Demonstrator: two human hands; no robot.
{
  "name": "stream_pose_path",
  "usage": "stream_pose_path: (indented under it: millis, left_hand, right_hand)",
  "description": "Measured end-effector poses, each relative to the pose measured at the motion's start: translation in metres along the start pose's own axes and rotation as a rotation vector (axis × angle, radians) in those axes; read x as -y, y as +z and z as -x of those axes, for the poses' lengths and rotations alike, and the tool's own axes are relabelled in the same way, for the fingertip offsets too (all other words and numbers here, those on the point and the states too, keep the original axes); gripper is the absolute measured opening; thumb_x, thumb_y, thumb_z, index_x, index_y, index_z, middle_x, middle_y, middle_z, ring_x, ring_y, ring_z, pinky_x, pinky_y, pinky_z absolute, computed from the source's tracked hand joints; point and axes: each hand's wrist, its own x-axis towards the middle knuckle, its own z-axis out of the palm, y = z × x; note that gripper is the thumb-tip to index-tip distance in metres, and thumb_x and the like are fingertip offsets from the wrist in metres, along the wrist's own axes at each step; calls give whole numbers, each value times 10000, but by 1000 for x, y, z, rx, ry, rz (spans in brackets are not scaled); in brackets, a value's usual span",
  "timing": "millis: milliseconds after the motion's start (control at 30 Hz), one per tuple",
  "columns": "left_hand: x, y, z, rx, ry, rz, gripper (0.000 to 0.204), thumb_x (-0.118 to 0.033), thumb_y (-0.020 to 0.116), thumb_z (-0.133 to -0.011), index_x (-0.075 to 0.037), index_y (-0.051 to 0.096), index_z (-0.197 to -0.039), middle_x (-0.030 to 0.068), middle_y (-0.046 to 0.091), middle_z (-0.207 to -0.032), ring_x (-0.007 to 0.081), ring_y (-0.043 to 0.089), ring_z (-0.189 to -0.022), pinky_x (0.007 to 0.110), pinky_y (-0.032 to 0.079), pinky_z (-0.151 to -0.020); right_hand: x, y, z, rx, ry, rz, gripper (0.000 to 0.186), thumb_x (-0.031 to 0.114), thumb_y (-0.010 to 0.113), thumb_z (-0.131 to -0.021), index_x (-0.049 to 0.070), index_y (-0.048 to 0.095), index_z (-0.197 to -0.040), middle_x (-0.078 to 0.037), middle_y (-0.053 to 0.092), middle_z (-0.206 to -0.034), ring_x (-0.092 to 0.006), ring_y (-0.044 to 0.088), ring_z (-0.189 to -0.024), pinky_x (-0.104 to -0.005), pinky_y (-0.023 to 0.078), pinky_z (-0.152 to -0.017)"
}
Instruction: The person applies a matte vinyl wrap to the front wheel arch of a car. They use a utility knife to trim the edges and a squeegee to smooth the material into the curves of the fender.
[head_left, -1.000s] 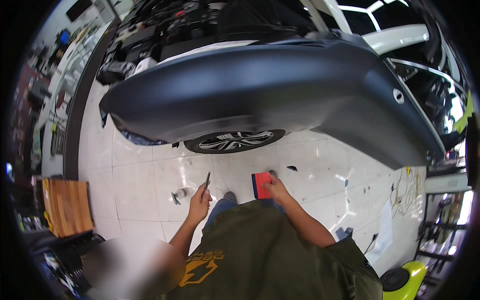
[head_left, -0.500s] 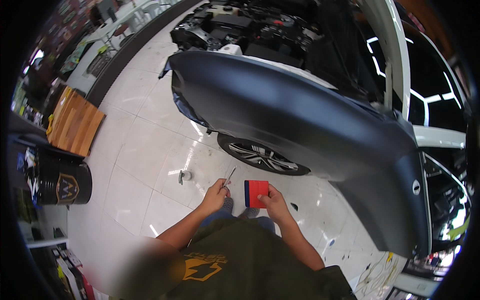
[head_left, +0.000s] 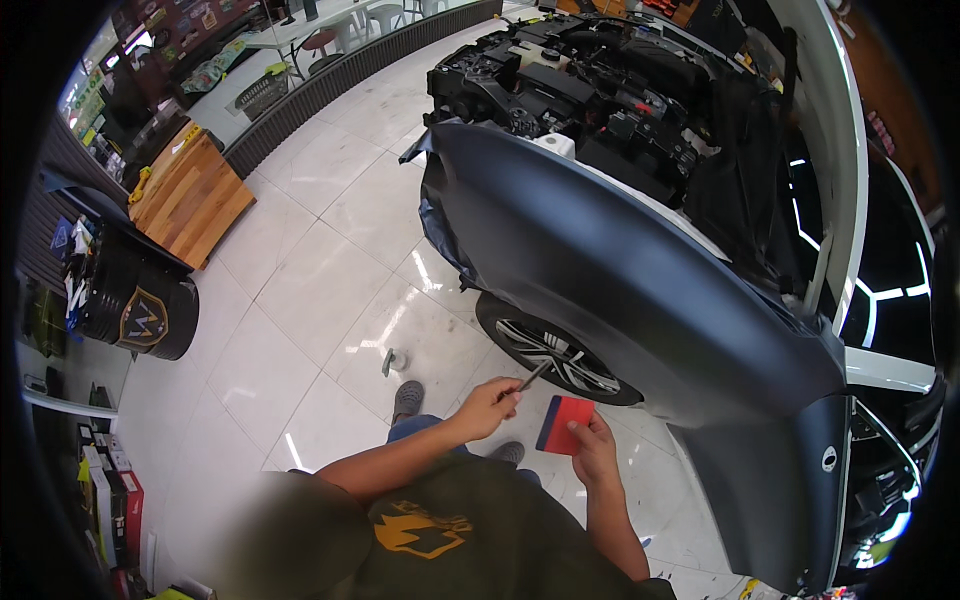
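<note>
My left hand (head_left: 488, 408) is closed round a slim, pen-like tool (head_left: 535, 376), whose tip points up and right toward the wheel (head_left: 560, 355). Between thumb and fingers, my right hand (head_left: 597, 452) grips a flat red squeegee (head_left: 568, 424) with a dark blue edge on its left side. Both hands are held low beside a car's front fender (head_left: 600, 240), without touching it. Matte dark blue-grey film seems to cover the fender, and loose film (head_left: 440, 232) hangs crumpled from its front end.
On the tiled floor stands a small spray bottle (head_left: 396, 361), close to my shoe (head_left: 408, 399). Over to the left are a black drum (head_left: 165, 315) and a wooden box (head_left: 195, 205). The engine bay (head_left: 590, 95) lies exposed beyond the fender; the dark door (head_left: 765, 470) is at right.
My view has shifted, and my feet now stand farther apart. Both hands have moved right in the picture, still holding the tool and the squeegee, which is now tilted.
</note>
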Motion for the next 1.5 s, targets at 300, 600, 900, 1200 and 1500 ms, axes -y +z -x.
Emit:
stream_pose_path:
  millis: [300,600,900,1200,1500]
  left_hand:
    - [-38,-133,2,274,230,-276,686,-9,405,-946,-188,143,-1554,144,632,-1129,196,594,-936,301,477,-873]
    - [-34,-232,24,211,-57,52,432,-185,495,-999,-60,426,-1407,77,628,-1080,133,590,-897,274,478,-841]
    - [-30,-236,68,-4,-228,579,253,-116,633,-927,-13,577,-1151,62,629,-1025,120,606,-918,290,509,-836]
    - [-26,-297,111,-92,-179,-128,316,16,529,-922,5,551,-1237,68,634,-1069,128,592,-935,284,479,-860]
    - [-172,-192,118,427,483,197,104,-67,679,-852,-2,655,-930,177,651,-973,287,633,-903,419,491,-859]
  right_hand:
    - [-41,179,-46,69,78,-374,349,85,561,-918,31,512,-1259,-107,604,-1201,-254,583,-1141,-414,465,-999]
    - [-70,264,-73,-38,7,-73,376,117,571,-935,24,477,-1288,-90,602,-1185,-205,593,-1103,-364,475,-959]
    - [-135,259,-81,111,-88,529,342,200,583,-961,60,509,-1264,-118,616,-1097,-147,601,-886,-291,498,-788]
    - [-183,158,-48,-51,110,102,391,66,525,-951,91,425,-1328,-117,578,-1049,-175,615,-803,-287,526,-629]
    - [-144,108,-11,-406,77,109,385,68,499,-948,47,434,-1327,-88,603,-929,-129,552,-598,-259,441,-487]
